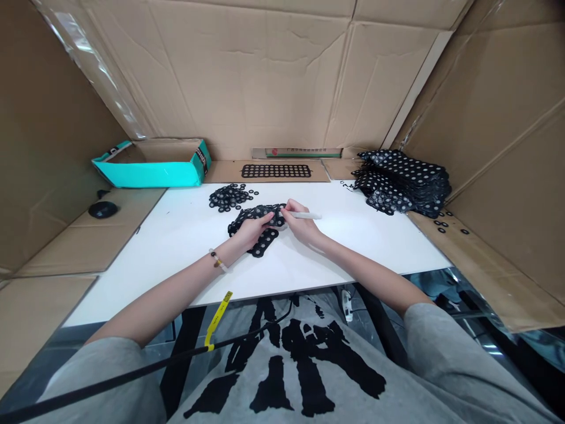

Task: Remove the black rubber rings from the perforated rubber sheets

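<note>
My left hand (252, 231) is closed on a black sheet with round dots or holes (247, 215), thumb on top. A lower flap of the same black material (265, 242) hangs over the white table. In my right hand (301, 222) is a white pen-like tool (311, 215), gripped between the fingers, its front end at the right edge of the sheet. Exactly what the tip touches is too small to make out. Just behind the sheet lies a loose pile of small black rings (227, 196).
A thick stack of dotted black sheets (410, 179) sits at the back right, with several loose rings (441, 224) beside it. A teal box (150, 174) stands back left, near a round black object (103, 209). A flat black grid (276, 171) lies at the back. Cardboard walls (247, 76) enclose the table (176, 235).
</note>
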`<state>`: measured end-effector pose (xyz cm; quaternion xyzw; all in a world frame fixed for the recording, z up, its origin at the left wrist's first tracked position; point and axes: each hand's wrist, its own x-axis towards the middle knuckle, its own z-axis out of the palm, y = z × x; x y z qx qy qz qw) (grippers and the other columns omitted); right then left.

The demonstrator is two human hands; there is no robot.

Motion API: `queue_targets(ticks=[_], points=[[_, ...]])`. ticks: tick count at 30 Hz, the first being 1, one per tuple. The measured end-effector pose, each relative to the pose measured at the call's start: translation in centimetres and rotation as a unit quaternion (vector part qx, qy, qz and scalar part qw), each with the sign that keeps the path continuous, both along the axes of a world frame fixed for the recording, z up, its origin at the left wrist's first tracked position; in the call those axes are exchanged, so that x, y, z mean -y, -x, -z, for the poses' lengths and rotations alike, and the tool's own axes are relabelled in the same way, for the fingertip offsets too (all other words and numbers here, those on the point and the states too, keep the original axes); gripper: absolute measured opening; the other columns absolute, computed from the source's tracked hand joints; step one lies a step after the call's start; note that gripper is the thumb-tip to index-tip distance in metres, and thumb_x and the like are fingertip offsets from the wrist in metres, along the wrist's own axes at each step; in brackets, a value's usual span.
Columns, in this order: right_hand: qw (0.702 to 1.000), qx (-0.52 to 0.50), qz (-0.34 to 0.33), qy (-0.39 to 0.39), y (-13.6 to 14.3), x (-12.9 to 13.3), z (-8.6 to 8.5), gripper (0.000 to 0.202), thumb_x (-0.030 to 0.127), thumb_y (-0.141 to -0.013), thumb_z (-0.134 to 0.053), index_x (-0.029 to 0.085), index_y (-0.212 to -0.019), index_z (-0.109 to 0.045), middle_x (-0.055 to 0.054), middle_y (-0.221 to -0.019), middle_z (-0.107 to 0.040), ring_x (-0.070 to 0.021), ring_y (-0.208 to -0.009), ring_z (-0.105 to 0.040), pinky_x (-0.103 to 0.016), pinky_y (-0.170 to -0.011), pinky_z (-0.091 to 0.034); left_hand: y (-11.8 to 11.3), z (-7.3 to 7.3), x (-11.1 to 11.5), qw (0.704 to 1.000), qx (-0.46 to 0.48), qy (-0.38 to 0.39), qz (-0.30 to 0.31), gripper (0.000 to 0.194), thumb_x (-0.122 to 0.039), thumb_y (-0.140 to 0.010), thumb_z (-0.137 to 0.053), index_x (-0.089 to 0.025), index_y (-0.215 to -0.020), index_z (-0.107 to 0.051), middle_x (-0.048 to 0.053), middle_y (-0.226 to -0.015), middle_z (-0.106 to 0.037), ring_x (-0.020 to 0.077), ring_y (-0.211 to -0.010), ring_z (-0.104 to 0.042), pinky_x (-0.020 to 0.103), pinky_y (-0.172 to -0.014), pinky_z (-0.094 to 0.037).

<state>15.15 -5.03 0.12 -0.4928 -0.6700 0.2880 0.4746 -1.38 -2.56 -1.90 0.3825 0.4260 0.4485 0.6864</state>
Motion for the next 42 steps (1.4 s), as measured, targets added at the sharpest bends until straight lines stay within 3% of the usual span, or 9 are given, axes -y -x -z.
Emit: queue_targets(ticks=[5, 8, 14, 20, 24, 30, 34, 42], points=[[1.0, 0.001, -0.008, -0.025, -0.2, -0.1, 0.1, 0.027, 0.039, -0.088, -0.046, 0.022, -0.068, -0.038, 0.004, -0.061, -0.043, -0.0137, -0.061, -0.04, -0.027, -0.058, -0.028, 0.2, -0.5, 0.0, 0.999, 0.007, -0.008, 0.042, 0.014, -0.025, -0.074, -0.075, -0.014, -0.084, -0.074, 0.008, -0.094, -0.074, 0.0186, -0.087, -0.066, 0.03, -0.083, -0.051], [0.999, -0.02, -0.019, -0.033, -0.6, -0.9, 0.6, 0.029, 0.042, -0.086, -0.05, 0.021, -0.068, -0.041, 0.004, -0.061, -0.044, -0.0132, -0.061, -0.041, -0.027, -0.059, -0.03, 0.1, -0.9, 0.0, 0.999, 0.003, -0.007, 0.034, 0.012, -0.024, -0.076, -0.074, -0.014, -0.082, -0.074, 0.007, -0.094, -0.073, 0.0157, -0.082, -0.064, 0.027, -0.078, -0.051], [0.965, -0.223, -0.102, 0.09, -0.9, -2.3, 1.4, 0.038, 0.053, -0.071, -0.065, 0.02, -0.067, -0.048, 0.003, -0.068, -0.053, -0.0137, -0.067, -0.054, -0.029, -0.069, -0.048, 0.3, -1.5, -0.2, 1.0, 0.01, 0.015, -0.024, 0.012, -0.025, -0.078, -0.073, -0.013, -0.082, -0.073, 0.007, -0.088, -0.073, 0.0128, -0.073, -0.062, 0.026, -0.075, -0.051], [0.974, -0.197, -0.087, 0.074, -0.9, -2.3, 1.6, 0.033, 0.048, -0.073, -0.065, 0.02, -0.065, -0.048, 0.004, -0.064, -0.052, -0.0125, -0.065, -0.053, -0.028, -0.069, -0.049, 0.6, -1.7, -0.1, 0.999, -0.02, 0.023, 0.018, 0.009, -0.015, -0.069, -0.077, -0.013, -0.077, -0.073, 0.006, -0.085, -0.074, 0.0139, -0.071, -0.063, 0.027, -0.076, -0.052], [0.973, -0.197, -0.081, 0.083, -1.2, -2.4, 1.4, 0.03, 0.044, -0.072, -0.064, 0.02, -0.064, -0.048, 0.003, -0.064, -0.053, -0.0125, -0.064, -0.053, -0.028, -0.068, -0.049, 0.7, -1.2, -0.2, 0.999, -0.041, 0.015, 0.027, 0.012, -0.014, -0.065, -0.079, -0.013, -0.075, -0.073, 0.007, -0.085, -0.074, 0.0155, -0.075, -0.064, 0.029, -0.081, -0.051], [0.979, -0.173, -0.074, 0.078, -1.5, -2.5, 1.4, 0.028, 0.041, -0.073, -0.065, 0.02, -0.063, -0.049, 0.003, -0.062, -0.055, -0.013, -0.062, -0.055, -0.028, -0.065, -0.048, 1.2, 0.6, -1.4, 0.987, -0.152, -0.038, 0.039, 0.024, -0.034, -0.066, -0.08, -0.014, -0.064, -0.068, 0.006, -0.065, -0.067, 0.0167, -0.065, -0.06, 0.032, -0.074, -0.048], [0.978, -0.17, -0.077, 0.088, -1.5, -2.7, 1.9, 0.029, 0.041, -0.072, -0.068, 0.02, -0.064, -0.05, 0.003, -0.062, -0.056, -0.0142, -0.062, -0.057, -0.028, -0.063, -0.048, 1.5, 1.6, -1.9, 0.977, -0.194, -0.077, 0.042, 0.03, -0.044, -0.066, -0.078, -0.015, -0.065, -0.068, 0.006, -0.065, -0.067, 0.0186, -0.066, -0.061, 0.032, -0.072, -0.047], [0.979, -0.166, -0.066, 0.097, -1.1, -2.5, 2.2, 0.035, 0.049, -0.072, -0.068, 0.021, -0.064, -0.048, 0.002, -0.061, -0.054, -0.0166, -0.064, -0.06, -0.029, -0.061, -0.049, 1.5, 1.6, -1.7, 0.977, -0.195, -0.075, 0.034, 0.033, -0.047, -0.063, -0.079, -0.016, -0.064, -0.067, 0.007, -0.066, -0.068, 0.0199, -0.068, -0.062, 0.033, -0.072, -0.046]])
